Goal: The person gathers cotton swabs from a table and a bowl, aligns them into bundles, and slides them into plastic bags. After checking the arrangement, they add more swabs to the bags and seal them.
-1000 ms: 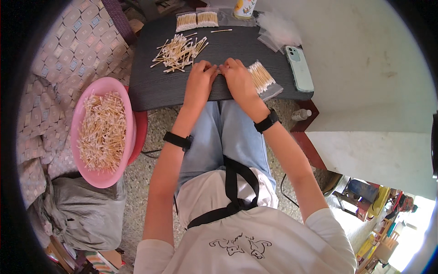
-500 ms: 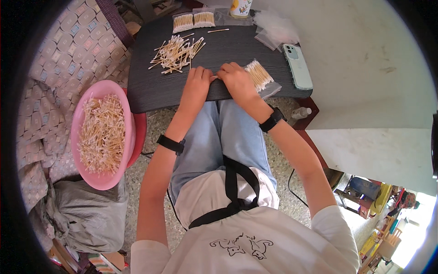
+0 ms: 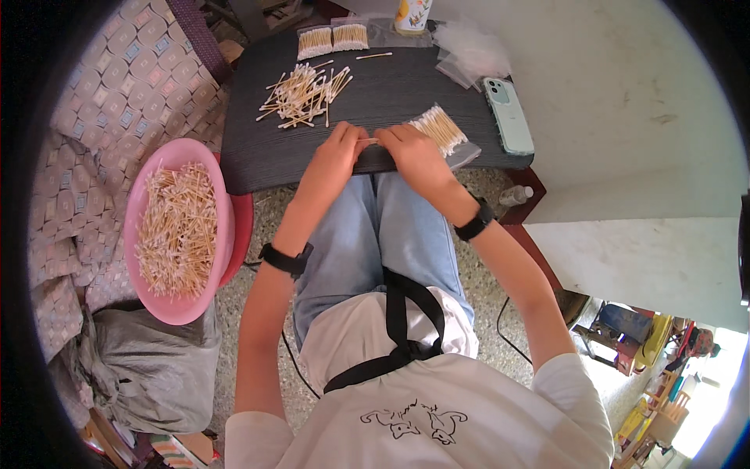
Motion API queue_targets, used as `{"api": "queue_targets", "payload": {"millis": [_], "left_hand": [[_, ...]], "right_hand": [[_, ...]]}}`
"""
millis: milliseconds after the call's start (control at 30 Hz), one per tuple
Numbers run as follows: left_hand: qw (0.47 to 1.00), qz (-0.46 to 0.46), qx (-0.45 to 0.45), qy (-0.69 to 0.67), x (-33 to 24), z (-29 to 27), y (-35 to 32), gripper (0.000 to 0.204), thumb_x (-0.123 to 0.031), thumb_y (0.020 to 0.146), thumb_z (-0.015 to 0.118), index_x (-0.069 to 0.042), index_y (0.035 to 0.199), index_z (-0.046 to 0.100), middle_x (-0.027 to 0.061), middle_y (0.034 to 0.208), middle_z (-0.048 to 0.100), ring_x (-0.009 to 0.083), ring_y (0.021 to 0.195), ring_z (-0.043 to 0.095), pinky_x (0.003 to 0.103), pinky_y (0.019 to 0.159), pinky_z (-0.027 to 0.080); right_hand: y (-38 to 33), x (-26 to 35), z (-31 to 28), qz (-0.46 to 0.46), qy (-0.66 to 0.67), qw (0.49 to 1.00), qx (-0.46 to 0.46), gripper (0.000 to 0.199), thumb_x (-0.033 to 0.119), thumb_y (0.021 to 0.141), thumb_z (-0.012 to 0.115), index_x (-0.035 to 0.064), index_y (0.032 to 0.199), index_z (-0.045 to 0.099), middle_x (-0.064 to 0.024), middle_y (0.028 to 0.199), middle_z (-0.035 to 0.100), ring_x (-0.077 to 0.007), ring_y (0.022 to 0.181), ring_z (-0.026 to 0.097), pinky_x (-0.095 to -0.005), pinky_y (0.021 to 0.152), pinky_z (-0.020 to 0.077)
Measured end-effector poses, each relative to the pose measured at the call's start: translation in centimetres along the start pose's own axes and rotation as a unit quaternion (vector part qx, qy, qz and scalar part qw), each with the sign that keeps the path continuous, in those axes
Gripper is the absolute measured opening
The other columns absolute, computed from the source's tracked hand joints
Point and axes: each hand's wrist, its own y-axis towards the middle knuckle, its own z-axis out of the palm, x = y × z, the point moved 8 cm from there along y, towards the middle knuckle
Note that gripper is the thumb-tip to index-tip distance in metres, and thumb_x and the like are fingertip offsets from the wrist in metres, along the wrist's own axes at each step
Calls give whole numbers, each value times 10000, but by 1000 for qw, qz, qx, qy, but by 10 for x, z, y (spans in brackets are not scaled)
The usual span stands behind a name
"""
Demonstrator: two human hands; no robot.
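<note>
Over the near edge of the black table [image 3: 258, 160], my left hand [image 3: 337, 153] and my right hand [image 3: 412, 155] face each other with fingers closed. Cotton swabs [image 3: 372, 141] span the short gap between my fingertips, one end in each hand; how many is hidden by the fingers. Just beyond my right hand lies a clear bag of cotton swabs [image 3: 442, 130] in a neat row. A loose heap of cotton swabs [image 3: 305, 98] spreads out past my left hand. One lone swab [image 3: 374, 55] rests farther back.
Two filled swab bags [image 3: 350, 36] lie at the far edge beside a printed cup-like container [image 3: 412, 16]. Empty clear bags [image 3: 473, 51] and a pale green phone [image 3: 508, 117] are at the right. A pink basin [image 3: 133, 234] full of swabs stands at the left.
Both hands have come slightly nearer to me, toward the table's near edge, with the swabs still between them. The heap and the bags keep their places.
</note>
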Motion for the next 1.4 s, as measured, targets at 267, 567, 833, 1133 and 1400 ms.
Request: {"api": "queue_targets", "payload": {"millis": [267,567,833,1133,1400], "left_hand": [[944,-32,42,-325,-30,-19,-24,164,-12,858,625,19,1005,690,100,851,662,139,656,644,236,556,524],[859,-203,102,-458,-29,2,-35,215,-126,882,644,61,981,681,123,790,676,168,678,674,237,606,548],[817,-307,155,-462,-32,36,-29,222,-125,873,651,76,963,679,130,811,679,164,714,678,229,668,550],[988,23,-32,-149,-73,48,2,488,-172,780,741,-54,1217,556,137,1129,604,298,1113,568,379,927,472],[990,113,-70,-40,-96,89,15,330,-141,767,723,-47,1049,580,126,1184,568,322,1236,452,448,1027,375]], "right_hand": [[-34,-6,-25,247,421,868,91,177,106,885,611,-7,1000,683,-58,773,653,-110,616,536,-252,566,439],[-53,7,-43,306,426,845,107,195,108,864,639,8,1025,685,-50,755,636,-100,592,536,-255,541,440],[-68,20,-70,80,80,993,-17,206,63,792,656,36,992,613,-113,739,527,-288,635,565,-358,545,462],[-118,-46,-91,230,94,963,-106,122,9,839,591,-41,947,624,-159,824,634,-259,640,598,-327,575,468],[-158,-82,-82,409,96,899,-125,166,113,907,582,-36,927,650,-130,668,585,-157,543,496,-283,520,416]]}}
